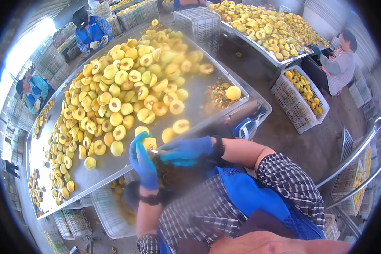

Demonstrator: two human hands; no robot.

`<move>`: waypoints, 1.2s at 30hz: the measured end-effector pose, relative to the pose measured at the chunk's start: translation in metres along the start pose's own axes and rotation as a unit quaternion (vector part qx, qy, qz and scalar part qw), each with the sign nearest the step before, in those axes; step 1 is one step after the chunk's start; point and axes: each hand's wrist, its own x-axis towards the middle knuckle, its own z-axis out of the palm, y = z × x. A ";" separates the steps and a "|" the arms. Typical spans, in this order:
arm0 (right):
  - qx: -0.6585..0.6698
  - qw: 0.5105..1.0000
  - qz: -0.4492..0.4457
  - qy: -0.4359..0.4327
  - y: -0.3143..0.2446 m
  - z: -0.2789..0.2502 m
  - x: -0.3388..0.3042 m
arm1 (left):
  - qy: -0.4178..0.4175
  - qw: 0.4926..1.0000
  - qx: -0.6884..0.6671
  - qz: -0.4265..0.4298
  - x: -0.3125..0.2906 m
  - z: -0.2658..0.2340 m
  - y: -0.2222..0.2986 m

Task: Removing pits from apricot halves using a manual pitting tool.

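My left hand (142, 163), in a blue glove, has its fingers closed around a yellow peach half (149, 143) at the near edge of a metal table. My right hand (188, 150), gloved in blue too, grips a small metal pitting tool (155, 151). Its shiny tip meets the peach half; the handle is hidden in my fist. Just beyond my hands, two peach halves (181, 126) lie by the table edge. A large heap of halved yellow peaches (114, 91) covers much of the table (173, 120), many with their cut faces up.
Pit scraps (218, 94) and one peach (233, 92) lie in the table's right corner. Below the near edge stands a white crate (103, 211). A full crate (299, 99) sits right, near a seated person (336, 67). Two people (91, 31) work across the table, far left.
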 end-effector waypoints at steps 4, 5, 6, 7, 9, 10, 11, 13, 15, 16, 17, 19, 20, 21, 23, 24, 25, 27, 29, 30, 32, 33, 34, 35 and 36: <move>0.089 0.996 -0.011 0.019 0.005 0.005 -0.011 | 0.023 0.994 0.079 0.071 -0.005 0.007 0.002; 0.084 0.996 -0.030 -0.006 0.010 0.004 -0.017 | -0.025 0.982 0.179 0.055 -0.008 0.009 0.002; 0.091 0.995 -0.032 -0.009 0.005 0.012 -0.017 | -0.023 0.995 -0.037 -0.086 -0.008 0.005 0.005; 0.202 0.979 0.026 -0.016 -0.006 0.017 -0.022 | -0.014 0.995 -0.032 -0.091 -0.007 0.006 0.003; 0.387 0.916 0.096 -0.034 0.001 0.016 -0.021 | 0.030 0.988 -0.088 -0.125 -0.007 0.010 0.002; 0.463 0.878 0.111 -0.044 0.011 0.018 -0.016 | 0.020 0.999 0.029 -0.023 -0.004 0.010 -0.007; 0.447 0.887 0.098 -0.057 0.016 0.017 -0.011 | 0.013 0.985 0.158 0.069 -0.003 0.002 -0.016; 0.331 0.938 0.093 0.047 0.001 0.024 -0.020 | 0.038 0.998 0.001 -0.040 0.002 0.016 -0.014; 0.095 0.989 -0.060 0.097 0.016 0.027 -0.017 | 0.045 0.998 0.053 -0.001 -0.002 0.029 -0.002; -0.042 0.974 -0.144 0.168 0.029 0.029 -0.011 | 0.062 0.996 0.066 -0.005 -0.001 0.027 -0.006; -0.176 0.928 -0.227 0.239 0.039 0.031 -0.007 | 0.054 0.995 0.082 -0.005 0.001 0.024 -0.010; -0.131 0.943 -0.228 0.204 0.038 0.034 -0.004 | 0.052 0.994 0.099 -0.007 -0.005 0.023 -0.007; -0.093 0.952 -0.227 0.183 0.036 0.033 -0.005 | 0.060 0.990 0.115 0.046 -0.011 0.024 -0.003; -0.090 0.953 -0.228 0.177 0.034 0.031 -0.006 | 0.066 0.984 0.132 0.098 -0.015 0.025 0.001; -0.353 0.902 -0.208 0.133 0.032 0.022 -0.010 | 0.089 0.995 0.030 0.043 -0.019 0.023 -0.004; -0.352 0.903 -0.210 0.132 0.038 0.020 -0.015 | 0.104 0.992 -0.077 -0.012 -0.021 0.022 -0.006; -0.481 0.844 -0.202 0.126 0.047 0.018 -0.022 | 0.104 0.992 -0.075 -0.012 -0.020 0.015 -0.010; -0.597 0.770 -0.192 0.117 0.051 0.018 -0.037 | 0.091 0.989 -0.029 -0.113 -0.018 -0.009 -0.014; -0.454 0.887 -0.053 0.064 0.043 0.021 -0.048 | 0.113 0.923 0.342 0.139 -0.015 -0.028 -0.009; -0.451 0.889 -0.062 0.059 0.047 0.020 -0.050 | 0.177 0.980 0.052 0.072 -0.014 -0.041 0.002; -0.509 0.857 -0.020 0.083 0.056 0.014 -0.060 | 0.205 0.961 0.162 0.090 -0.016 -0.074 0.019; -0.507 0.857 -0.017 0.089 0.058 0.012 -0.065 | 0.150 0.808 0.543 0.172 -0.017 -0.099 0.027; -0.512 0.855 -0.022 0.079 0.056 0.014 -0.064 | 0.236 0.891 0.378 0.083 -0.018 -0.135 0.024; -0.516 0.853 -0.022 0.074 0.058 0.014 -0.064 | 0.305 0.933 0.192 -0.012 -0.018 -0.162 0.012; -0.514 0.854 -0.020 0.079 0.060 0.013 -0.064 | 0.299 0.935 0.191 -0.013 -0.018 -0.168 0.012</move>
